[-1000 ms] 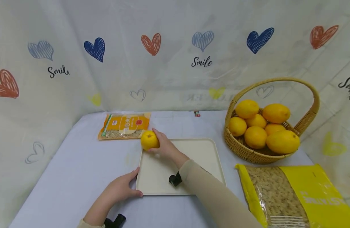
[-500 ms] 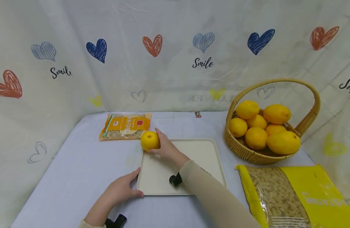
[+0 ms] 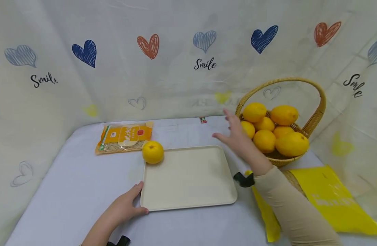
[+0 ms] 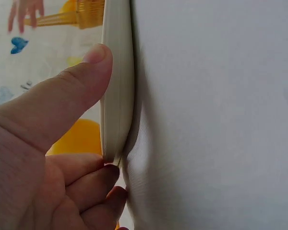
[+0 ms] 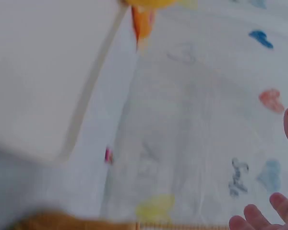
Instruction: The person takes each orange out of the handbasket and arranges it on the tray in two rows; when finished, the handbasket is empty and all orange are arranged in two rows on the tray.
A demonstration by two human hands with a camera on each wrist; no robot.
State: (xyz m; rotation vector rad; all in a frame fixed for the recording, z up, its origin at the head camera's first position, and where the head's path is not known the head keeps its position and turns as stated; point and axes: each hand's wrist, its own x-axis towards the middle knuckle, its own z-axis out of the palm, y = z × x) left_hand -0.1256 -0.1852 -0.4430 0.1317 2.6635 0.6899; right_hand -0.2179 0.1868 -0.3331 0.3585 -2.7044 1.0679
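My left hand (image 3: 122,208) holds the near left corner of a cream rectangular tray (image 3: 188,181). In the left wrist view the thumb (image 4: 81,79) lies against the tray's rim, and the other fingers are bent around the corner. On the tray's far left corner sits a round yellow lemon (image 3: 153,152), with no hand on it. My right hand (image 3: 239,138) is in the air just left of a wicker basket (image 3: 319,112), fingers spread and holding nothing. Several lemons (image 3: 292,144) fill that basket; the hand and forearm hide part of its left side.
An orange food packet (image 3: 125,137) lies behind the tray at left. At right, a large yellow bag (image 3: 326,201) is partly covered by the right sleeve. A tiny red and green wrapper (image 3: 203,120) lies at the table's back edge, before a heart-printed curtain.
My right hand has let go of the lemon on the tray's far left corner and swung right to the basket. The left hand stays at the tray. The head view has turned slightly right.
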